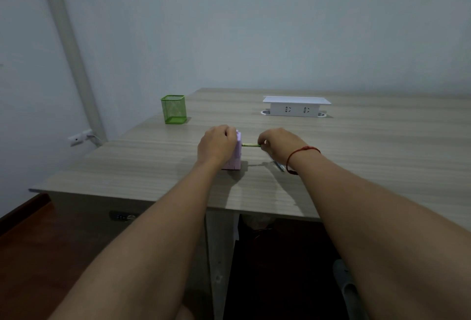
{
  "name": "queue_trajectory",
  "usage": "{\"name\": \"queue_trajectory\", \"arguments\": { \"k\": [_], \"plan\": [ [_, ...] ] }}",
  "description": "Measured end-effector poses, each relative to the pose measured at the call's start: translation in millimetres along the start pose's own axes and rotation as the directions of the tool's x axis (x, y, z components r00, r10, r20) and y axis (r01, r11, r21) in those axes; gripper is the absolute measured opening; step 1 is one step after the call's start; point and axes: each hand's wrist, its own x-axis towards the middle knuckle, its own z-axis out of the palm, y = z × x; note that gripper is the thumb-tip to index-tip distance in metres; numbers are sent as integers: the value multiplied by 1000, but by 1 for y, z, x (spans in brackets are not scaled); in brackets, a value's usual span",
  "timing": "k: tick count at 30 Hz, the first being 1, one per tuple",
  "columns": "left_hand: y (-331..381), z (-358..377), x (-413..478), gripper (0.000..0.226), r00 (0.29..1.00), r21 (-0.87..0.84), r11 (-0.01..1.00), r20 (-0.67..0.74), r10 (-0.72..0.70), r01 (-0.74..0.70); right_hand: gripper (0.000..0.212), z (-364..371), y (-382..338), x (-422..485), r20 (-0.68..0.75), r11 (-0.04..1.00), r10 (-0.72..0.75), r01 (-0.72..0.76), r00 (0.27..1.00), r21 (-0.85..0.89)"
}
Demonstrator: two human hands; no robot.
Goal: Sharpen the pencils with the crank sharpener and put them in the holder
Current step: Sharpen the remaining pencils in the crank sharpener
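head view: toward the desk's [382, 154] front edge the left hand [216, 145] clamps over the purple crank sharpener [235, 160], likely to steady it, while the right hand [279, 144] pinches the green pencil [251, 145] level into its side, and the green mesh holder [174, 109] stands near the far left corner.

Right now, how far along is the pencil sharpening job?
Done: nothing visible; the square green mesh holder shows no pencils. In hand: left hand grips the lilac plastic sharpener; right hand pinches a green pencil at its opening. Left: cranking, holder drop, and the bluish pencil on the wood-grain table.
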Motion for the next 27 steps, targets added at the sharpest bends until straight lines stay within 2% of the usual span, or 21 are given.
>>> {"name": "queue_trajectory", "arguments": {
  "k": [7,13,19,23,25,27],
  "plan": [
    [2,6,-1,30,998,59,998,-61,-4,8,24,12,-1,1,-30,1000,-9,10,1000,19],
    [4,8,0,34,991,154,987,-114,64,-46,22,11,-14,5,-62,998,-56,57,997,12],
    [10,7,-1,33,992,255,964,-78,95,-72,22,15,-15,8,-38,999,-51,51,998,6],
    [10,3,2,28,999,192,981,2,40,-39,23,15,-17,8,-26,999,-40,39,999,-35],
    [6,-2,0,29,999,73,997,37,31,-34,23,14,-19,7,-48,997,-43,40,998,-72],
    [0,-10,-3,33,1000,-85,996,6,24,-24,24,13,-21,5,-61,990,-55,47,997,-131]
  ]
}}
